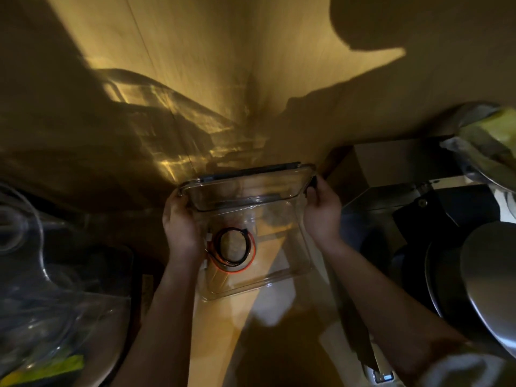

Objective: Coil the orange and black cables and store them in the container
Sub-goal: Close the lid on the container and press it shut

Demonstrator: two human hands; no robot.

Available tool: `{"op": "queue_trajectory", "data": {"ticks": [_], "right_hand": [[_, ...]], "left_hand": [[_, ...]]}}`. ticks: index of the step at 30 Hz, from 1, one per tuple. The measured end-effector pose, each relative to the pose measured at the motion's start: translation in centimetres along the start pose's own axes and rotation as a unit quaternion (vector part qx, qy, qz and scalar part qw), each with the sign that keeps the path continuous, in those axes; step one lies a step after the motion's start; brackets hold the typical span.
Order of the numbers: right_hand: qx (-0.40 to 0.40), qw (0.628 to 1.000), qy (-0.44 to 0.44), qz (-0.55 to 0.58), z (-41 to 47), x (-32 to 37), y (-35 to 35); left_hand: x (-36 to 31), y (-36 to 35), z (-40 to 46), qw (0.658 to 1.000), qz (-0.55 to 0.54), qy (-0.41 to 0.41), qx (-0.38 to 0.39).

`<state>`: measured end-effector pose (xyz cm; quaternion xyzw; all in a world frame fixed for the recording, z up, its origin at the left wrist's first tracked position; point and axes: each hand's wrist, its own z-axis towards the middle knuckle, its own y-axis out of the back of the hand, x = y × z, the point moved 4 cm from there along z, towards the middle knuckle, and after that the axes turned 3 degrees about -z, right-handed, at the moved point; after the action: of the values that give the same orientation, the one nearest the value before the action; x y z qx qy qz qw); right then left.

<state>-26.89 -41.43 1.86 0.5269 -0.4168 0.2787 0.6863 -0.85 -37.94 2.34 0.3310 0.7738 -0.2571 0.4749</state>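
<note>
Hands point(181, 222) gripping lid point(248, 185), cables point(233, 250) in container point(279, 275)

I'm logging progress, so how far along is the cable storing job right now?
Done: the coiled orange and black cables already lie inside the clear plastic container on the wooden table. In hand: the left hand and right hand hold the clear lid by its ends, tilted above the opening. Left: lowering the lid and closing it.

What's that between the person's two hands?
In the head view, a clear lid spans from left hand to right hand, above the clear container holding the coiled orange and black cables.
</note>
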Motion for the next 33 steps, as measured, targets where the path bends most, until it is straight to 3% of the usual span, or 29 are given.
{"op": "queue_trajectory", "data": {"ticks": [10,14,20,23,26,31,33], "right_hand": [[-0.017,0.996,-0.068,0.058,-2.2,-1.0,0.1],[-0.026,0.991,-0.091,0.100,-2.0,-0.7,0.3],[-0.011,0.979,-0.099,0.180,-2.8,0.2,1.8],[0.003,0.954,-0.154,0.258,-3.8,-0.4,2.7],[0.009,0.928,-0.199,0.316,-4.9,-1.0,3.4],[0.032,0.813,-0.254,0.522,-6.4,-0.5,3.8],[0.023,0.801,-0.267,0.535,-6.6,-0.5,3.9]], "left_hand": [[-0.1,1.0,-1.2,0.998,-0.049,0.046,0.013],[0.1,1.6,-0.8,0.992,-0.104,0.059,-0.030],[0.6,2.3,-1.6,0.988,-0.123,0.085,0.038],[1.8,3.6,-1.9,0.970,-0.194,0.134,0.062],[2.3,4.4,-2.6,0.964,-0.199,0.153,0.088],[3.0,5.2,-3.8,0.978,-0.169,0.118,0.044],[2.7,5.3,-4.5,0.982,-0.157,0.095,0.046]]}}
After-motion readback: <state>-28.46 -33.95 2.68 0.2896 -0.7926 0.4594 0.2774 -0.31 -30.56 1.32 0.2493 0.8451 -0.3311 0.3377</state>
